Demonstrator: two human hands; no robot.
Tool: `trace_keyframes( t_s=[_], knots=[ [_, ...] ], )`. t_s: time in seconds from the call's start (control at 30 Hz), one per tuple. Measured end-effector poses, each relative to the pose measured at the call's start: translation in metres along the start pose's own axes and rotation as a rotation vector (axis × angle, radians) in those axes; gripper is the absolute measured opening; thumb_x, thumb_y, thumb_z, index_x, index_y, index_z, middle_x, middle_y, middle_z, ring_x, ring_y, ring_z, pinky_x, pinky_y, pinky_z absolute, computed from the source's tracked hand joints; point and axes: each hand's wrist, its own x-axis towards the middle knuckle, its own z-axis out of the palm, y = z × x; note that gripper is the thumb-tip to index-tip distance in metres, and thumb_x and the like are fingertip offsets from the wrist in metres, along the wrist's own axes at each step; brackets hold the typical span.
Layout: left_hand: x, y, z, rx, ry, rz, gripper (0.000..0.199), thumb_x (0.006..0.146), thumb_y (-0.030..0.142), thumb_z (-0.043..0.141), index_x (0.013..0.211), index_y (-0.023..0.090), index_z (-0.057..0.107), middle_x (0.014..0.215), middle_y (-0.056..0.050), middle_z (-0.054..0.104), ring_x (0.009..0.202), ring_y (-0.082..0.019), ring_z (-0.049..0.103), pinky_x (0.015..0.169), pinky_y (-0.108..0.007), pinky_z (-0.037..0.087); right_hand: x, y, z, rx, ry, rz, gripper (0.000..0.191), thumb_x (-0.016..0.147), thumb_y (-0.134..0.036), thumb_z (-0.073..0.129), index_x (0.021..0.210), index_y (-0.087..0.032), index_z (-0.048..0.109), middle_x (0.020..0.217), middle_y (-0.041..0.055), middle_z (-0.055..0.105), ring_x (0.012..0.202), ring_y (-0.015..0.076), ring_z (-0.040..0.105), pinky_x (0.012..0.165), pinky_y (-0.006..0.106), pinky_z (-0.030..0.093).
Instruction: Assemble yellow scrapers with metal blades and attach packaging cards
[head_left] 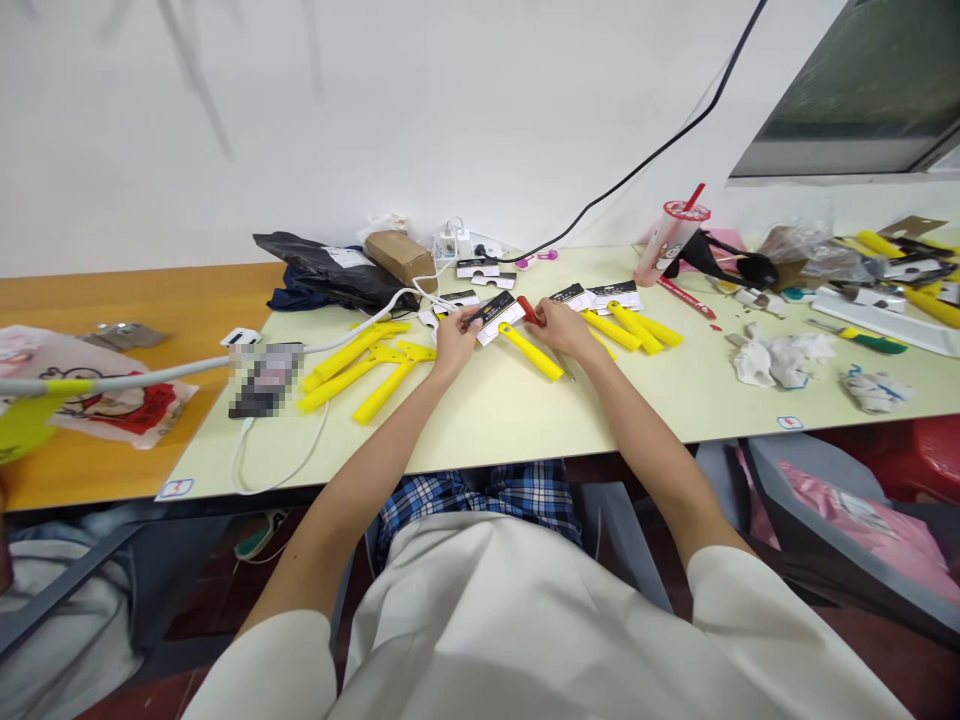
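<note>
My left hand [455, 342] grips the edge of a black-and-white header card [493, 314]. A yellow plastic handle [531, 352] joins that card and slants down to the right. My right hand [564, 326] is closed round a red-handled tool [528, 310] beside the card; a thin metal piece shows below the hand, and the tool's exact kind is unclear. Several carded yellow handles [634, 328] lie just right of my right hand. Left of my left hand are several yellow handles [384, 385] with no cards showing.
A white cable [187, 368] crosses the left side near a blurred-out dark item [266, 380]. Behind are a black plastic bag [337, 272], a brown box [401, 257] and a power strip [457, 243]. At right stand a drink cup [670, 243], crumpled tissues [784, 357] and a green-yellow cutter [862, 338].
</note>
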Motion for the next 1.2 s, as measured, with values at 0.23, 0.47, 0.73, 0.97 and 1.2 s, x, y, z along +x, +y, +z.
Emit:
trace_keyframes(
  t_s=[0.23,0.47,0.73,0.97,1.2],
  knots=[
    [-0.002,-0.002,-0.002,0.006,-0.002,0.01,0.029,0.083,0.021,0.082,0.112,0.019,0.083,0.113,-0.012,0.083,0.106,-0.027,0.079,0.108,-0.045,0.061,0.006,0.016,-0.022,0.196,0.117,0.063,0.021,0.097,-0.041,0.076,0.096,-0.021,0.069,0.09,0.012,0.078,0.083,0.0322,0.072,0.081,0.044,0.059],
    [0.012,0.002,0.041,-0.111,-0.072,-0.136,0.024,0.081,0.02,0.086,0.105,0.016,0.085,0.113,-0.014,0.084,0.102,-0.028,0.079,0.103,-0.05,0.065,0.027,0.05,-0.072,1.232,0.851,0.273,0.032,0.098,-0.052,0.073,0.088,-0.023,0.063,0.085,0.0024,0.069,0.062,0.0144,0.062,0.05,0.026,0.051],
    [0.025,0.003,0.118,0.062,-0.097,-0.166,0.012,0.089,0.011,0.078,0.101,0.013,0.082,0.109,-0.017,0.082,0.105,-0.029,0.078,0.106,-0.047,0.06,0.016,0.044,-0.076,1.871,0.796,0.267,0.007,0.096,-0.021,0.074,0.091,-0.024,0.07,0.107,0.003,0.08,0.101,0.0141,0.081,0.082,0.022,0.069],
    [0.004,0.031,0.031,0.469,-0.297,0.272,0.033,0.09,0.027,0.084,0.122,0.019,0.078,0.14,-0.019,0.073,0.142,-0.038,0.061,0.131,-0.054,0.038,0.01,-0.005,-0.057,1.605,0.669,-0.016,0.031,0.096,-0.052,0.085,0.094,-0.027,0.068,0.116,0.0038,0.082,0.117,0.0258,0.082,0.105,0.044,0.067],
    [-0.061,0.059,-0.141,0.925,-0.154,0.153,0.046,0.097,0.04,0.078,0.138,0.021,0.07,0.128,-0.016,0.07,0.12,-0.035,0.068,0.116,-0.053,0.051,-0.007,-0.043,-0.013,0.591,0.392,-0.585,0.02,0.104,-0.026,0.066,0.123,-0.025,0.073,0.134,0.0161,0.069,0.128,0.0366,0.063,0.114,0.061,0.053]
  ],
)
